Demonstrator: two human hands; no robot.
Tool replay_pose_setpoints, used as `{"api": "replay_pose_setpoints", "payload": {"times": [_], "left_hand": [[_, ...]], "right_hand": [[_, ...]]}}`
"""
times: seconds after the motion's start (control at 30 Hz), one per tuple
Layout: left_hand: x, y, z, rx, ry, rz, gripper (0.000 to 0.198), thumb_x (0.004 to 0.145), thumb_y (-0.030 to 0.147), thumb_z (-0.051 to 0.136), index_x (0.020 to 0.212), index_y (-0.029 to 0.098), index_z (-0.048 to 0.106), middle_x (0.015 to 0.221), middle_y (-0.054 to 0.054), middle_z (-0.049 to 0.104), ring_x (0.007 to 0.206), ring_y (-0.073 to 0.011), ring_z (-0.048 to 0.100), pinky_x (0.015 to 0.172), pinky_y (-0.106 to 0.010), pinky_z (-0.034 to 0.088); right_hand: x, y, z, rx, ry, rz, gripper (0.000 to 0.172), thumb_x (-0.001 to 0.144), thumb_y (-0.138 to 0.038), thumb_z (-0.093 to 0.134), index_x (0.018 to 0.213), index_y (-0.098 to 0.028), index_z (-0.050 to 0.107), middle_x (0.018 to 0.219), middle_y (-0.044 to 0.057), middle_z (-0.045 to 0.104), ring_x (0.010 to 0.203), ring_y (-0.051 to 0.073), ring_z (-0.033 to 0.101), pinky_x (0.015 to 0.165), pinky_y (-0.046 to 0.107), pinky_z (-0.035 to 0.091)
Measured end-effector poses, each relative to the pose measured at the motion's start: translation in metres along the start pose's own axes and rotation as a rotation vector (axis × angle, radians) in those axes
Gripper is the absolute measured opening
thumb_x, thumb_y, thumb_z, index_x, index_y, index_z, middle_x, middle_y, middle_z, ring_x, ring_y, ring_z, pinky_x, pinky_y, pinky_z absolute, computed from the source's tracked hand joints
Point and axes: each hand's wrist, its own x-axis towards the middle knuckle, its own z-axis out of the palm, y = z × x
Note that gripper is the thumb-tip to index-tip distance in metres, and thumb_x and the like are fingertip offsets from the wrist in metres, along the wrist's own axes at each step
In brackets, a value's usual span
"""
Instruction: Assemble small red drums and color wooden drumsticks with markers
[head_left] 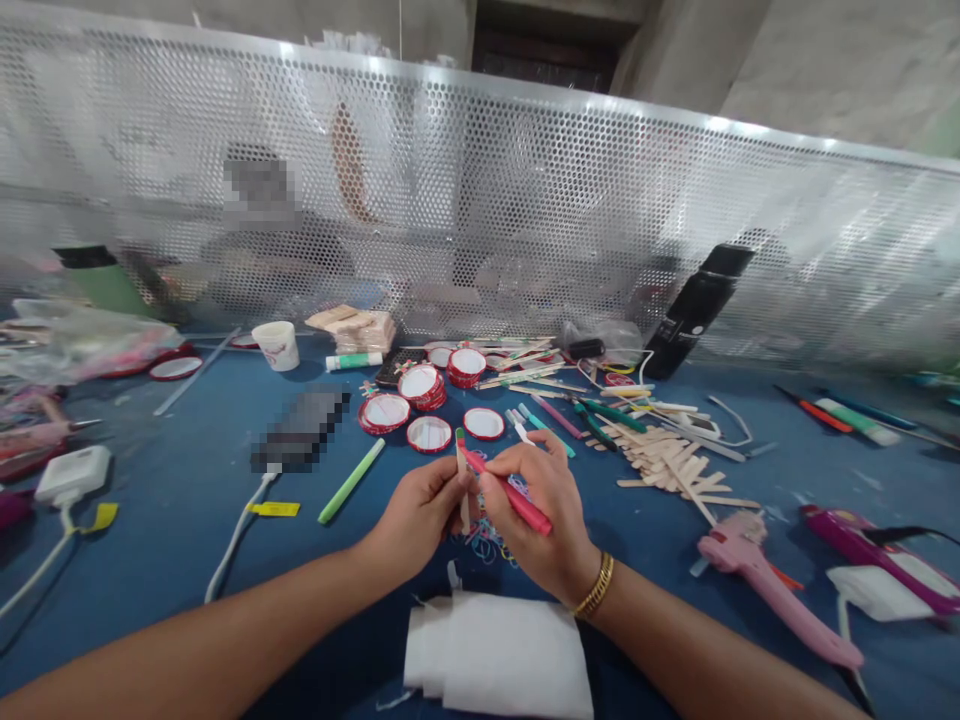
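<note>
My left hand (424, 510) pinches a wooden craft stick (463, 508) upright, its top end coloured green and red. In my right hand (544, 510) is a red marker (529, 505), its tip against the upper part of the stick. Small coloured rubber bands (487, 545) lie on the table below my hands. A light green marker (351, 482) lies left of my left hand. Just beyond my hands is a red-rimmed lid (484, 423). Folded white cloth (499, 655) rests nearest me, between my forearms.
Loose craft sticks (675, 460) spread to the right, near a pink glue gun (780, 590) and a purple tool (877, 555). Stacked lids (421, 385), a paper cup (276, 345) and a black bottle (697, 310) stand before the perforated metal screen (480, 200). A phone (300, 430) with a cable lies left.
</note>
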Motion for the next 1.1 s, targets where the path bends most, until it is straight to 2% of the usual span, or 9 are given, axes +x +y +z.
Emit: {"api": "replay_pose_setpoints", "payload": {"times": [0.2, 0.47, 0.7, 1.1], "left_hand": [[0.0007, -0.0041, -0.0017, 0.014, 0.003, 0.010, 0.045, 0.081, 0.061, 0.062, 0.069, 0.018, 0.055, 0.053, 0.004, 0.052, 0.044, -0.0078, 0.041, 0.040, -0.020, 0.028], [0.0020, -0.0029, -0.0027, 0.021, 0.055, -0.033, 0.048, 0.077, 0.064, 0.064, 0.074, 0.017, 0.058, 0.055, 0.003, 0.055, 0.044, -0.0091, 0.045, 0.039, -0.020, 0.030], [0.0008, 0.0003, -0.0005, -0.011, 0.016, -0.005, 0.047, 0.077, 0.063, 0.064, 0.068, 0.018, 0.054, 0.053, 0.004, 0.051, 0.043, -0.0079, 0.042, 0.040, -0.020, 0.028], [0.0008, 0.0007, 0.0006, -0.011, -0.004, 0.000, 0.048, 0.078, 0.064, 0.064, 0.067, 0.018, 0.054, 0.052, 0.004, 0.050, 0.044, -0.0081, 0.040, 0.040, -0.021, 0.027]], "right_hand": [[0.0005, -0.0004, 0.0006, -0.007, -0.014, 0.001, 0.007, 0.089, -0.019, 0.057, 0.084, -0.023, 0.057, 0.073, -0.004, 0.067, 0.068, 0.014, 0.064, 0.100, 0.045, 0.037], [0.0032, 0.0041, 0.0008, -0.057, 0.053, 0.039, 0.009, 0.089, -0.018, 0.057, 0.081, -0.023, 0.057, 0.072, -0.003, 0.067, 0.066, 0.015, 0.063, 0.098, 0.045, 0.038], [-0.0007, 0.0004, 0.0010, -0.014, -0.004, -0.004, 0.007, 0.089, -0.019, 0.057, 0.084, -0.023, 0.056, 0.073, -0.005, 0.065, 0.068, 0.014, 0.063, 0.102, 0.046, 0.036], [-0.0003, -0.0008, 0.0005, -0.002, -0.009, 0.005, 0.006, 0.089, -0.019, 0.057, 0.085, -0.024, 0.056, 0.073, -0.004, 0.066, 0.069, 0.015, 0.063, 0.101, 0.045, 0.037]]}}
